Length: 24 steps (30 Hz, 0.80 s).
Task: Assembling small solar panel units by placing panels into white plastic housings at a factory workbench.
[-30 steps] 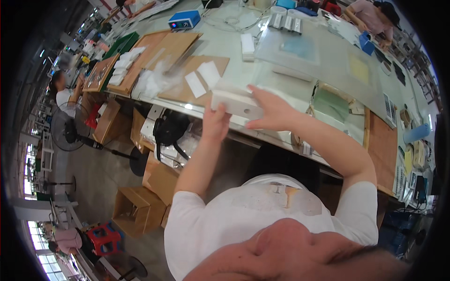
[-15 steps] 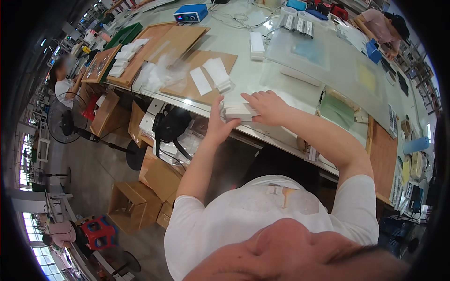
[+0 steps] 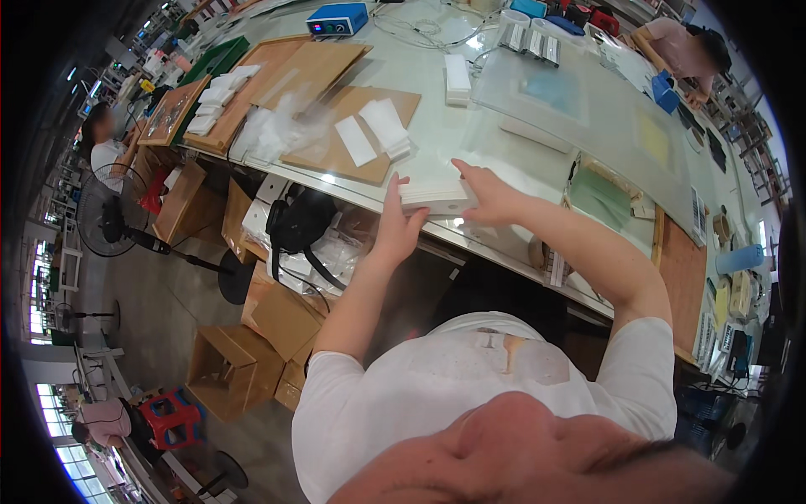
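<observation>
Between my hands, just over the table's front edge, is a neat stack of flat white strips [image 3: 435, 195], its layered edges showing. My left hand [image 3: 398, 225] grips the stack's left end, thumb along the near side and fingers behind. At the other end my right hand [image 3: 497, 198] holds the stack, with the index finger stretched out and the palm partly hidden. Beyond it, more white strips [image 3: 384, 126] lie fanned on a brown board [image 3: 353, 168]; one white strip [image 3: 357, 141] lies beside them.
Crumpled clear plastic [image 3: 277, 130] lies left of the board. Another white stack [image 3: 457, 80] stands farther back, beside a translucent sheet [image 3: 579, 109]. A blue box [image 3: 337, 20] sits at the back. A black bag [image 3: 302, 220] is under the table's edge; a fan [image 3: 113, 218] stands left.
My right hand has shifted slightly right and its fingers have moved round the stack's end. The stack has turned a little, showing its layered side. The whole view has shifted slightly.
</observation>
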Each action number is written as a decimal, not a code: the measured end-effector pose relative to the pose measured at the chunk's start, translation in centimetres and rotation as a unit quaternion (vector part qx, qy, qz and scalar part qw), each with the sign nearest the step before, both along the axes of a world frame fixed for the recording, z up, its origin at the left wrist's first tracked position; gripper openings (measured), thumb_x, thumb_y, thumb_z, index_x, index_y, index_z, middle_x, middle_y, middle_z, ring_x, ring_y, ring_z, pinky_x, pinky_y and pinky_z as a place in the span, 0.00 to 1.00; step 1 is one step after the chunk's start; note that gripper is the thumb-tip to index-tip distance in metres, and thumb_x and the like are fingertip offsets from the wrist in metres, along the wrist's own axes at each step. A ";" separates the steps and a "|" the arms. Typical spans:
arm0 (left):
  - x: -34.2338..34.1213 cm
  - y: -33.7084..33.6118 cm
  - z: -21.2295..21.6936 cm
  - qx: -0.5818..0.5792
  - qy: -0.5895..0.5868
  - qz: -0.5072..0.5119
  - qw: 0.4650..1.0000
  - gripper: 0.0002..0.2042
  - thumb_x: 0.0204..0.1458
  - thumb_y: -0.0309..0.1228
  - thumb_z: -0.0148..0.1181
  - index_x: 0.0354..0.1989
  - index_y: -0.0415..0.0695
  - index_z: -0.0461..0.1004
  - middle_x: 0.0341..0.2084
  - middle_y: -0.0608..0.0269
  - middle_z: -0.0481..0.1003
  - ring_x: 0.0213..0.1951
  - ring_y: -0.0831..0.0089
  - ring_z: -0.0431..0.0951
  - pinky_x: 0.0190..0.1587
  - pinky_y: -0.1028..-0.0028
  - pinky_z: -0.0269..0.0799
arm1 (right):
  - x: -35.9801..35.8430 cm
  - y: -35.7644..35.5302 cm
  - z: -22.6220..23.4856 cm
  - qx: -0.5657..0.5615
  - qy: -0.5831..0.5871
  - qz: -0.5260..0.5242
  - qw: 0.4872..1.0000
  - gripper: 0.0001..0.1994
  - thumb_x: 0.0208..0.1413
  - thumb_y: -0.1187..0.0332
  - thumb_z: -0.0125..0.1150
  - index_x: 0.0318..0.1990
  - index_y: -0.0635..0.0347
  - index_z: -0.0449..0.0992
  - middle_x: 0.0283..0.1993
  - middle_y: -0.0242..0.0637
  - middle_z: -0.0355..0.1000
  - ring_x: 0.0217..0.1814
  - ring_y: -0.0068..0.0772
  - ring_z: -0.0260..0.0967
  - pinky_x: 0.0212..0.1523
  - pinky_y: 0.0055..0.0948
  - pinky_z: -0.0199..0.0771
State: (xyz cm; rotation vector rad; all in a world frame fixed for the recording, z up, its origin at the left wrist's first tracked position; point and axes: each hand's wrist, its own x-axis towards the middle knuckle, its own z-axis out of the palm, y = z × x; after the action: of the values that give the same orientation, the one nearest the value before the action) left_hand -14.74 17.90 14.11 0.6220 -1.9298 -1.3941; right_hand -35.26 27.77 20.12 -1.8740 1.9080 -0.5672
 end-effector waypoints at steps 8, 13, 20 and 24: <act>0.1 0.6 -0.4 0.009 0.017 0.030 0.999 0.32 0.50 0.20 0.57 0.64 0.38 0.51 0.53 0.50 0.66 0.53 0.57 0.69 0.56 0.66 0.65 | 0.2 -0.1 -0.1 0.048 0.009 -0.032 0.998 0.44 0.42 0.69 0.65 0.67 0.59 0.48 0.54 0.53 0.65 0.59 0.54 0.59 0.58 0.43 0.63; 1.5 -0.2 -0.6 -0.078 0.080 0.052 0.992 0.17 0.44 0.14 0.57 0.44 0.42 0.70 0.43 0.57 0.74 0.49 0.58 0.73 0.56 0.65 0.66 | 0.5 0.4 4.2 0.119 0.013 0.009 0.993 0.43 0.43 0.63 0.68 0.67 0.54 0.52 0.55 0.50 0.67 0.61 0.50 0.60 0.58 0.42 0.63; 2.4 -0.1 3.1 -0.438 0.174 -0.017 0.882 0.16 0.40 0.12 0.56 0.36 0.46 0.69 0.39 0.59 0.77 0.47 0.54 0.76 0.58 0.53 0.65 | -1.9 0.3 7.3 0.108 -0.113 0.030 0.987 0.40 0.41 0.50 0.69 0.63 0.53 0.63 0.64 0.43 0.61 0.68 0.39 0.56 0.67 0.36 0.54; 2.1 0.3 3.7 -0.486 0.199 -0.018 0.851 0.14 0.42 0.14 0.57 0.36 0.47 0.68 0.39 0.60 0.76 0.47 0.54 0.76 0.57 0.53 0.67 | -0.6 -0.2 6.4 0.126 -0.132 0.129 0.975 0.42 0.35 0.54 0.76 0.61 0.56 0.66 0.59 0.42 0.67 0.61 0.32 0.63 0.61 0.30 0.62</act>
State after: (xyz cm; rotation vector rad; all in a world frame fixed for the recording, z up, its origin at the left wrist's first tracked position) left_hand -12.63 18.22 17.84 -0.1886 -1.9661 -0.3521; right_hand -35.88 27.60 26.53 -1.7480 1.4635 -0.4414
